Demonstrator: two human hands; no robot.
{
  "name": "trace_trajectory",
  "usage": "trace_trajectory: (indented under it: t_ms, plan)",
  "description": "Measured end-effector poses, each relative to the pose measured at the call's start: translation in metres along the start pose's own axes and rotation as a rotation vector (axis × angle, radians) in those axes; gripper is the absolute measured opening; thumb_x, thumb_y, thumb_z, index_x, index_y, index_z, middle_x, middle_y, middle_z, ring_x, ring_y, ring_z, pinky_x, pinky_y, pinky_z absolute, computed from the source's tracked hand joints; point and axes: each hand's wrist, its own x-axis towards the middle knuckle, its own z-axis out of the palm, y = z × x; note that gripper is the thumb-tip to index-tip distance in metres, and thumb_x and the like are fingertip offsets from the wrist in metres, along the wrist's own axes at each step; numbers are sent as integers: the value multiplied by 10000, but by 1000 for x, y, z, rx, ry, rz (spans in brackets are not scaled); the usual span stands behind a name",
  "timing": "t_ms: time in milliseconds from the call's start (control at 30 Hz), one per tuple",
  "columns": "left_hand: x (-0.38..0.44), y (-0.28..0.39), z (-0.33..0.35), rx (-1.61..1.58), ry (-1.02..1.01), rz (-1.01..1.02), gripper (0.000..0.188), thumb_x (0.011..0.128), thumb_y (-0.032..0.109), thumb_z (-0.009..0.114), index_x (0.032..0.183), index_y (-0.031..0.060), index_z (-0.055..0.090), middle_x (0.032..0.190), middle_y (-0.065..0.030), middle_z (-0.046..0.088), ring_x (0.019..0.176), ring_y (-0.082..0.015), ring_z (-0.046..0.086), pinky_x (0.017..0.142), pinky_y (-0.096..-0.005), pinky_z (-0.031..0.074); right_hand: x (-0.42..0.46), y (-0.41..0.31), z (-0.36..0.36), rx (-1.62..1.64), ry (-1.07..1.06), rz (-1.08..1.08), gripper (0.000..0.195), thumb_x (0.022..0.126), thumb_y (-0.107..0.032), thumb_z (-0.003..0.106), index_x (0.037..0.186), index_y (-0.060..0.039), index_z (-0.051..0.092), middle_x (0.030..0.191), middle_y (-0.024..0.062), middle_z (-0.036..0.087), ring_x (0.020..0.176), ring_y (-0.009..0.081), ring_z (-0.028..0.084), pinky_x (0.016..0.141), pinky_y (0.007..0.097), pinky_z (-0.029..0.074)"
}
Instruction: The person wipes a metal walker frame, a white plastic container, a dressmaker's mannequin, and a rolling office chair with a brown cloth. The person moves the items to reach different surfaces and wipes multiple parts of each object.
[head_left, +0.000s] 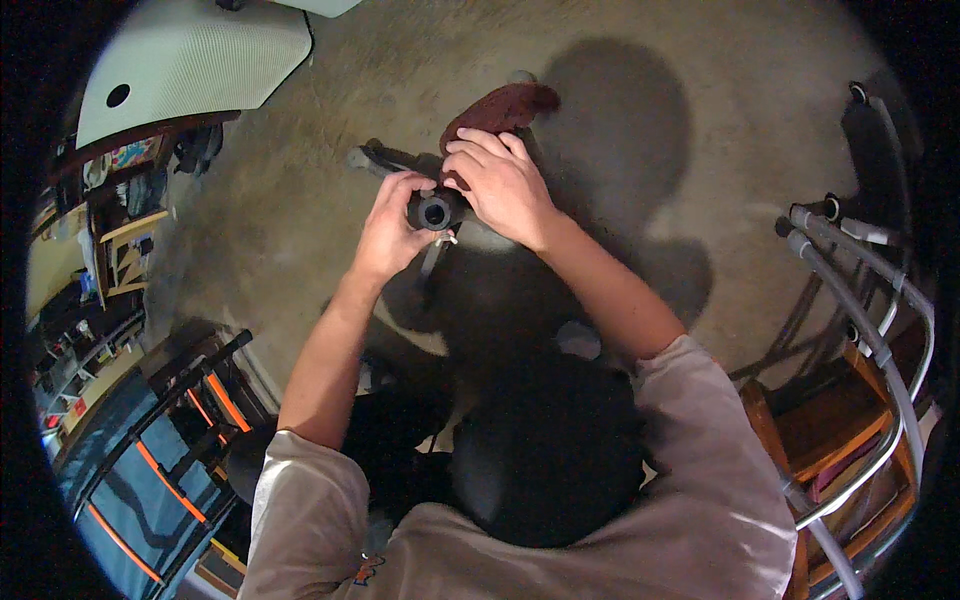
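Note:
A black upright post with a hollow round top (434, 214) stands on the floor before me, seen nearly end-on. Its splayed legs (390, 159) show partly, with a pale grey tip at the upper left. My left hand (388, 225) curls around the post's top from the left, its thumb near a small whitish piece (446, 238). On the other side, my right hand (501, 174) holds a dark red cloth (499, 109) close to the post. Most of the cloth hangs beyond my fingers; the palm side of that hand is hidden.
Concrete floor (750, 97) surrounds the stand. Tubular metal frames (847, 274) and a wooden shelf unit (829, 435) are at the right. A black frame with orange strips (171, 480) stands lower left. A pale ribbed panel (202, 56) is upper left, near cluttered shelves (82, 337).

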Motion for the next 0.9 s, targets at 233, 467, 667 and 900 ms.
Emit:
trace_trajectory:
  t_ms: [233,467,667,900]
  plan:
    - [1,12,4,9,-9,-72,809,599,193,992,1291,78,589,1326,-151,581,1247,-376,587,1049,-438,509,-11,-51,-1,669,-7,986,272,994,-278,694,1113,-33,707,1107,177,739,1059,349,700,975,457,517]
    - [-1,8,-1,-8,-6,-27,722,624,106,953,1260,100,612,1358,-109,569,1254,-363,590,1022,-431,531,19,0,-61,1150,578,982,398,1076,-359,599,1240,2,623,1100,103,719,999,218,681,874,405,556]
    - [4,4,6,1,12,14,737,606,114,962,1255,97,614,1339,-112,582,1281,-348,571,1029,-427,519,-5,5,3,199,-120,278,337,990,-347,660,1120,-36,661,1212,249,690,1172,422,638,1011,487,494]
    - [4,7,1,10,37,-13,752,581,149,981,1230,75,607,1316,-119,591,1250,-361,585,1026,-436,510,-26,-51,-15,1459,371,1215,422,1112,-400,521,1262,-18,613,1189,74,704,1012,271,693,939,444,553]
